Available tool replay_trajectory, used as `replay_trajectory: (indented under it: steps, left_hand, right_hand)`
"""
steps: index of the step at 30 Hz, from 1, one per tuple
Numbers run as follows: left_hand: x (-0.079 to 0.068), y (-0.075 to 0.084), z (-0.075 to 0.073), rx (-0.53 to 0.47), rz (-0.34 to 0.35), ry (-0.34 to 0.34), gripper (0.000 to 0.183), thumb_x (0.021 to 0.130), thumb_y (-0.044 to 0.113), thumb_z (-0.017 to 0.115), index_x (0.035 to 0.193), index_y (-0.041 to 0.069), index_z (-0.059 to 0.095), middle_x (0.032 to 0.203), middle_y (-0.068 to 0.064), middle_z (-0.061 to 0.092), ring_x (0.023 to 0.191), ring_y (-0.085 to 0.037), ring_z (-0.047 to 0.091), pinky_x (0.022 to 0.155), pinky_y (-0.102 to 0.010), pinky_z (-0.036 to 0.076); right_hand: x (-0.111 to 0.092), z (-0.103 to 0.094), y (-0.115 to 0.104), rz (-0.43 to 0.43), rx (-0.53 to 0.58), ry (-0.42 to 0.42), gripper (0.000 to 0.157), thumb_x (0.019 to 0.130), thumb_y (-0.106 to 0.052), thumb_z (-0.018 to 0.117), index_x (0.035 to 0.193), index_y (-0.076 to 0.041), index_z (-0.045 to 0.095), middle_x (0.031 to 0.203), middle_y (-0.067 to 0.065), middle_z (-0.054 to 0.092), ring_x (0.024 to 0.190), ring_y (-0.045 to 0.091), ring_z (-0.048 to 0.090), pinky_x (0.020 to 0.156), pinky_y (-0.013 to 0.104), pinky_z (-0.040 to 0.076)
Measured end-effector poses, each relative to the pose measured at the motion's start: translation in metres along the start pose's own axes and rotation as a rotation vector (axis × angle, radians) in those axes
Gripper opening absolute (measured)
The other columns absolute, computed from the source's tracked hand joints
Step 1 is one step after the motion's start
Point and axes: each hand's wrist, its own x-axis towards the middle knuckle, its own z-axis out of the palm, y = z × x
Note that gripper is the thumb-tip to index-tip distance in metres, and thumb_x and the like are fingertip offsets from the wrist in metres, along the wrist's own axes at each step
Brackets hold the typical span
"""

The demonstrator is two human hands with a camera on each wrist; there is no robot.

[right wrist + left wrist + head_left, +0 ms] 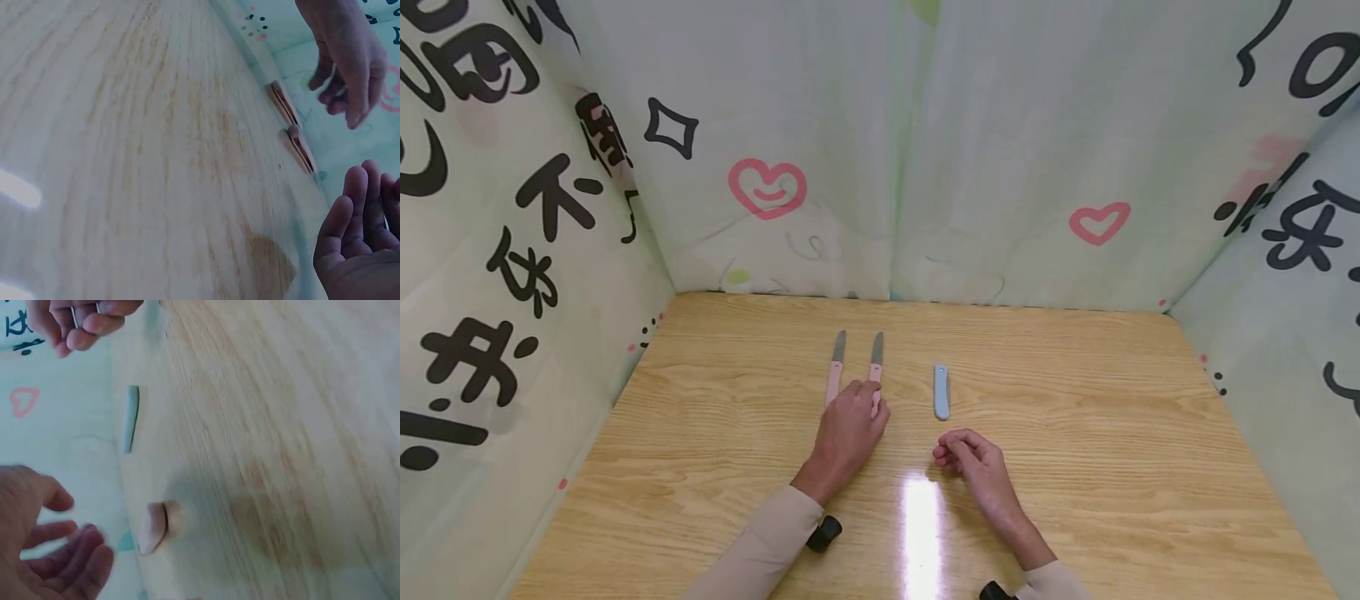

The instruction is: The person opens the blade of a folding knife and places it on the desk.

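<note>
Two knives with pink handles lie side by side with their grey blades pointing to the back: a left pink knife (834, 379) and a right pink knife (877, 357). My left hand (852, 423) hovers over the right one's handle, covering part of it. In the left wrist view that hand (56, 550) has its fingers apart and no knife between them. A light blue folding knife (942, 392), apparently folded, lies to the right. Nearer the front, my right hand (973, 462) is above the table with loosely bent fingers and nothing visibly held; its palm (369, 269) faces the right wrist camera.
A wooden table (1075, 400) carries the knives. Pale curtains with dark characters and pink hearts enclose it: a back curtain (985, 167), a left curtain (475, 275) and a right curtain (1300, 333). Bright glare (921, 533) shows near the front.
</note>
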Motion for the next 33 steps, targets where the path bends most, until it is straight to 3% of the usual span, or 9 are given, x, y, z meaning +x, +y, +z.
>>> replay_trajectory:
  steps: [5,9,11,14,18,21,24,29,33]
  left_hand:
    - [0.003,0.006,0.000,0.019,0.151,-0.037,0.026,0.084,0.025,0.060,0.106,0.010,0.062,0.099,-0.001,0.052,0.093,-0.018,0.047,0.080,-0.030,0.041]
    - [0.001,0.009,0.004,0.032,0.180,-0.111,0.025,0.086,0.027,0.057,0.107,0.013,0.061,0.102,0.001,0.051,0.096,-0.017,0.045,0.082,-0.033,0.038]
    - [-0.002,0.010,0.006,0.032,0.181,-0.146,0.024,0.087,0.028,0.056,0.106,0.015,0.062,0.101,0.002,0.052,0.095,-0.016,0.045,0.079,-0.034,0.039]
    - [-0.005,0.011,0.008,0.021,0.193,-0.172,0.022,0.088,0.028,0.054,0.104,0.016,0.062,0.099,0.004,0.053,0.092,-0.015,0.046,0.076,-0.034,0.040]
    - [-0.011,0.011,0.010,0.007,0.216,-0.159,0.019,0.087,0.027,0.055,0.101,0.017,0.064,0.097,0.005,0.054,0.090,-0.013,0.047,0.077,-0.034,0.040]
    - [-0.015,0.010,0.009,-0.008,0.226,-0.149,0.018,0.087,0.026,0.055,0.100,0.018,0.064,0.096,0.006,0.055,0.090,-0.013,0.048,0.079,-0.035,0.040]
    - [-0.018,0.011,0.010,-0.034,0.250,-0.150,0.017,0.087,0.026,0.056,0.100,0.018,0.064,0.096,0.007,0.055,0.090,-0.013,0.048,0.078,-0.035,0.041]
    - [-0.021,0.011,0.009,-0.070,0.290,-0.130,0.014,0.087,0.024,0.057,0.095,0.017,0.065,0.093,0.009,0.055,0.087,-0.010,0.050,0.075,-0.032,0.042]
    - [-0.022,0.009,0.008,-0.117,0.309,-0.087,0.010,0.087,0.021,0.056,0.091,0.017,0.065,0.088,0.011,0.058,0.081,-0.005,0.052,0.071,-0.027,0.043]
  right_hand:
    - [-0.002,-0.002,0.002,0.006,0.015,0.004,0.029,0.094,-0.016,0.050,0.096,0.012,0.056,0.086,0.021,0.061,0.078,0.029,0.061,0.071,0.039,0.049]
    - [-0.004,-0.004,0.002,-0.039,-0.030,-0.015,0.030,0.093,-0.018,0.051,0.098,0.011,0.057,0.091,0.020,0.061,0.086,0.030,0.060,0.075,0.039,0.048]
    - [-0.002,-0.007,0.000,-0.088,-0.131,-0.014,0.026,0.092,-0.017,0.053,0.102,0.007,0.059,0.097,0.015,0.060,0.089,0.028,0.060,0.075,0.038,0.048]
    - [0.011,-0.013,-0.003,-0.231,-0.382,-0.016,0.021,0.089,-0.012,0.058,0.107,-0.003,0.060,0.109,0.005,0.057,0.100,0.020,0.053,0.080,0.039,0.044]
    - [0.039,-0.022,-0.005,-0.417,-0.693,-0.061,0.037,0.083,-0.007,0.063,0.119,-0.005,0.055,0.126,0.005,0.048,0.116,0.023,0.038,0.090,0.047,0.034]
    - [0.062,-0.026,-0.005,-0.468,-0.862,-0.143,0.053,0.080,-0.012,0.066,0.129,-0.003,0.046,0.137,0.011,0.037,0.126,0.029,0.028,0.097,0.049,0.026]
    - [0.079,-0.028,-0.005,-0.464,-0.959,-0.220,0.068,0.077,-0.017,0.068,0.137,-0.005,0.036,0.144,0.012,0.026,0.130,0.032,0.019,0.099,0.050,0.021]
    - [0.097,-0.029,-0.008,-0.409,-1.018,-0.320,0.088,0.070,-0.025,0.072,0.143,-0.012,0.025,0.148,0.013,0.014,0.133,0.035,0.008,0.100,0.054,0.016]
    - [0.105,-0.031,-0.010,-0.355,-1.023,-0.371,0.092,0.068,-0.028,0.074,0.144,-0.012,0.023,0.148,0.015,0.013,0.133,0.036,0.006,0.099,0.056,0.015]
